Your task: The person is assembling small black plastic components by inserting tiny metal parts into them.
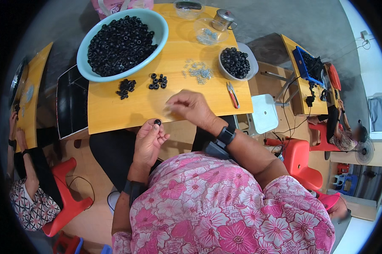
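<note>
My left hand (146, 146) is closed, pinching a small black ring-shaped part (157, 122) upright between thumb and finger at the table's near edge. To its right, my right hand (193, 108) hovers over that edge with fingers bent together. Its fingertips are smeared by motion, and what they hold cannot be made out. Beyond the hands lie a cluster of black rings (158, 81), a pile of smaller black pieces (125, 88) and a scatter of tiny see-through pieces (199, 72). Red-handled thread snips (233, 95) rest at the right.
On the yellow table (114, 114) stand a pale blue basin (163, 36) heaped with black rings and a white bowl (225, 75) of the same. Behind are a see-through tub (203, 40) and a metal mug (224, 17). A white stool (264, 113) stands right. Other people sit at side tables.
</note>
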Demonstrator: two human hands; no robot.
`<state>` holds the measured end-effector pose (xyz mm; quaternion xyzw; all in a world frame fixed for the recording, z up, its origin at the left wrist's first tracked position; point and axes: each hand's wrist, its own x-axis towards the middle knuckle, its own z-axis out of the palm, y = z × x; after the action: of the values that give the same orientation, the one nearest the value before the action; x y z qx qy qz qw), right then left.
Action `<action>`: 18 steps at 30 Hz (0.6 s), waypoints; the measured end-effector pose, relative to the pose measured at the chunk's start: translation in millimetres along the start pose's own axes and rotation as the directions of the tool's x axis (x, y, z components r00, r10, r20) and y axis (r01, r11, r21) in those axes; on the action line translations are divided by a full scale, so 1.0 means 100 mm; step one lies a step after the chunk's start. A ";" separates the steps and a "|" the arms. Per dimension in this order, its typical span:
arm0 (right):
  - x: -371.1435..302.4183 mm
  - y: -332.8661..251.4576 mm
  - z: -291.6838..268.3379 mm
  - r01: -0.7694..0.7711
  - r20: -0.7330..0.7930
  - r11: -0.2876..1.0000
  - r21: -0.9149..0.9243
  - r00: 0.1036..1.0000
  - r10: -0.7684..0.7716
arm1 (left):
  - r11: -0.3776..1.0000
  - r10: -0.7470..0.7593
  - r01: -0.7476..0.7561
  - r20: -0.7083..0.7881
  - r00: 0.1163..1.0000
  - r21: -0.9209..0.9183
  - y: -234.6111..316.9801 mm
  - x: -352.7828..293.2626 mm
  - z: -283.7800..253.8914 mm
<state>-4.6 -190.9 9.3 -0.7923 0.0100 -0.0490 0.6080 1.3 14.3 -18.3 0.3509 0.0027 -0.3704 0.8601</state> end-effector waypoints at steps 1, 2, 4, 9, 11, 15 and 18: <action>0.05 0.07 -0.07 -0.002 -0.004 1.000 -0.002 1.000 0.002 | 1.000 -0.004 0.005 -0.031 1.000 0.022 0.01 0.00 0.01; 0.11 0.16 -0.15 -0.024 -0.133 0.981 -0.191 0.991 -0.001 | 1.000 -0.007 0.008 -0.028 1.000 0.022 0.01 0.01 0.01; 0.22 0.17 -0.25 -0.071 -0.252 0.926 -0.370 0.967 -0.026 | 0.999 -0.016 0.018 -0.061 0.998 0.030 0.00 0.01 0.00; 0.36 0.22 -0.36 -0.062 -0.317 0.853 -0.518 0.940 -0.124 | 0.999 -0.020 0.021 -0.038 0.999 0.034 0.01 0.05 -0.02; 0.39 0.26 -0.37 -0.068 -0.317 0.849 -0.524 0.941 -0.120 | 0.999 -0.018 0.019 -0.029 0.999 0.036 0.01 0.06 -0.02; 0.41 0.27 -0.36 -0.099 -0.318 0.837 -0.538 0.944 -0.092 | 0.999 -0.025 0.026 -0.037 0.999 0.039 0.01 0.07 -0.03; 0.40 0.30 -0.37 -0.098 -0.298 0.797 -0.596 0.949 -0.106 | 0.999 -0.024 0.025 -0.025 0.999 0.038 0.00 0.07 -0.03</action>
<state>33.0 -237.5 -7.8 -0.9261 0.1207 -0.1711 0.3139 7.1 11.4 -22.0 0.3718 0.0106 -0.3766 0.8484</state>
